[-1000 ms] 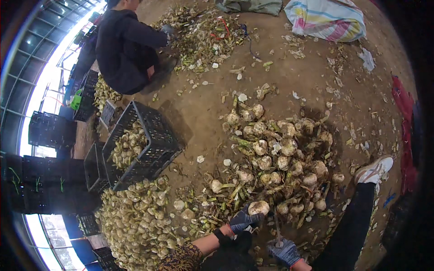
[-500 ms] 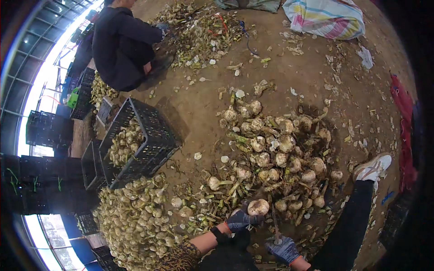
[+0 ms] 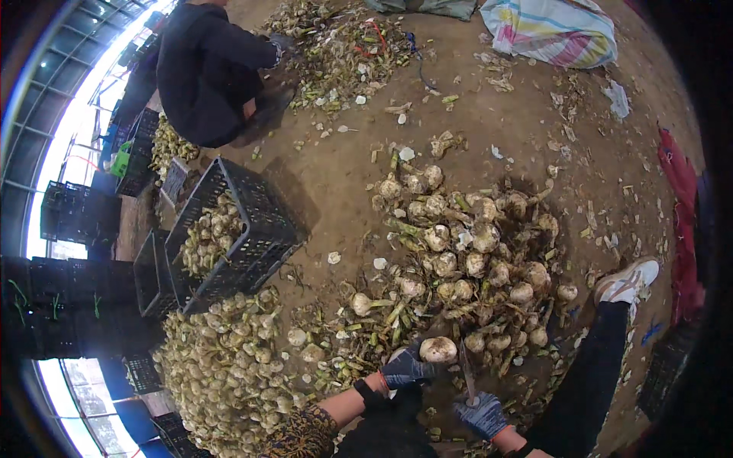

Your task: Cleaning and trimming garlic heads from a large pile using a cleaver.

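My left hand (image 3: 405, 368), in a dark knit glove, is closed around a large pale garlic bulb (image 3: 439, 349) low in the middle of the head view. My right hand (image 3: 481, 416), also gloved, grips a knife (image 3: 466, 369); its blade points up and away, just right of the bulb. Whether blade and bulb touch, I cannot tell. Right beyond both hands lies a heap of untrimmed garlic (image 3: 473, 267) with soil and stalks on it. A large pile of trimmed garlic bulbs (image 3: 221, 370) spreads to the left of my left forearm.
A black plastic crate (image 3: 263, 237) with garlic in it stands at left, beside stacked crates (image 3: 72, 305). A co-worker (image 3: 210, 76) crouches at the far left by a scrap heap (image 3: 351, 57). A woven sack (image 3: 550, 30) lies far right. My shoe (image 3: 630, 282) is at right.
The bulb in my left hand has turned a little, and my right hand with the knife has shifted slightly right. The co-worker's hand has moved a little.
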{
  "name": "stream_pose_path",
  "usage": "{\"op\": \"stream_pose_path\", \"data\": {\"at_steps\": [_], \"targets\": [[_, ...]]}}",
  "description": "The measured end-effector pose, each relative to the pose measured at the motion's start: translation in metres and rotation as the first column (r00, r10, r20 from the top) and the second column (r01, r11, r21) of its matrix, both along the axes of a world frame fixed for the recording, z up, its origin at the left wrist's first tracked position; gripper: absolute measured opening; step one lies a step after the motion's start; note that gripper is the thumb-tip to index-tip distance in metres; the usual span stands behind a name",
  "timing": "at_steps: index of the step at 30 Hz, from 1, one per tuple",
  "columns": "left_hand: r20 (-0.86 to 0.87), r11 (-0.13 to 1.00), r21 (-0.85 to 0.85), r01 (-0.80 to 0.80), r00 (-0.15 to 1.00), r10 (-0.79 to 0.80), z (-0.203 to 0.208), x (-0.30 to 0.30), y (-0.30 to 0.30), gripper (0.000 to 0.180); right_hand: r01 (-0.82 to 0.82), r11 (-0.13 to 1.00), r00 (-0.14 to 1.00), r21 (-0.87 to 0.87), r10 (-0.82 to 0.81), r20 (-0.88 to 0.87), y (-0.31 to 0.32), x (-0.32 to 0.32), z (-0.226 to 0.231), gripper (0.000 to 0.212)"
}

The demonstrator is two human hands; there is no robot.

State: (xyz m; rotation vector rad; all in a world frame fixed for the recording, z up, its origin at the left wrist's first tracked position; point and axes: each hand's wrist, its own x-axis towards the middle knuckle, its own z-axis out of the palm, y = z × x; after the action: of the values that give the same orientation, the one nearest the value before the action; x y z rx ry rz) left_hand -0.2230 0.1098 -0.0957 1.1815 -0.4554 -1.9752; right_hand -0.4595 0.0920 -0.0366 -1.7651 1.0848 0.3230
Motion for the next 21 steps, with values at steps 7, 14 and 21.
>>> {"op": "stream_pose_path", "data": {"at_steps": [7,14,21], "targets": [[0.116,0.999,0.005,-0.043,0.992,0.042,0.034,0.014,-0.015,0.061,0.041,0.993,0.997,-0.115,-0.033,0.075,-0.027,0.013,0.037,0.034],[0.125,0.970,-0.160,-0.183,0.971,0.204,0.023,0.006,-0.022,0.080,0.121,0.930,0.993,-0.346,-0.110,0.051,-0.065,0.018,0.041,0.028],[0.185,0.991,-0.129,0.032,0.983,-0.008,0.026,0.026,-0.021,0.084,-0.191,0.933,0.979,-0.306,0.160,-0.123,-0.084,0.046,0.047,0.026]]}}
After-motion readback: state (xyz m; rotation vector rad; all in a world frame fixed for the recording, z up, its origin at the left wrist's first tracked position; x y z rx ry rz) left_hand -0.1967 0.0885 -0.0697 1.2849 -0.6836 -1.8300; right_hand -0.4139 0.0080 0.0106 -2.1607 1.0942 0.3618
